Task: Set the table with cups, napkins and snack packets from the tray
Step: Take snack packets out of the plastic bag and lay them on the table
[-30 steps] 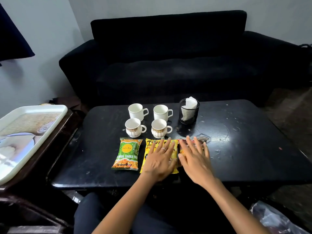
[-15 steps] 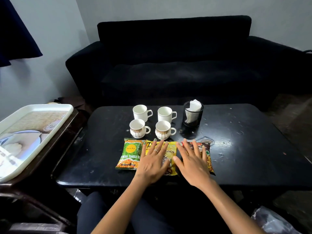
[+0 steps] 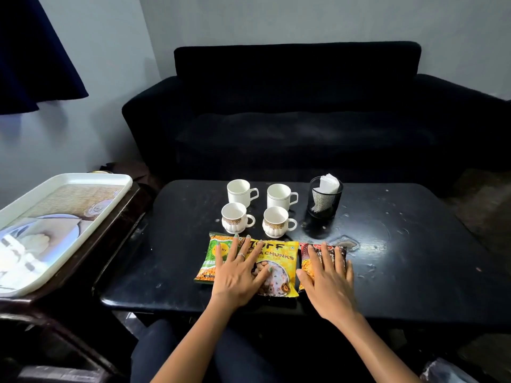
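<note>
A black table [image 3: 387, 272] holds 3 snack packets in a row. The left hand [image 3: 237, 275] lies flat, fingers spread, across the green packet [image 3: 210, 261] and yellow packet [image 3: 279, 266]. At 3 o'clock, the right hand [image 3: 329, 283] lies flat on the red packet [image 3: 320, 252]. 4 cups [image 3: 260, 208] and a mesh napkin holder [image 3: 325, 197] stand at 12 o'clock. The tray [image 3: 83, 179] sits at 9 o'clock.

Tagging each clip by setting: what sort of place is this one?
Most likely a home living room. A dark sofa stands behind a low black coffee table, which holds white cups and snack packets; a serving tray rests on a side stand to the left.
</note>
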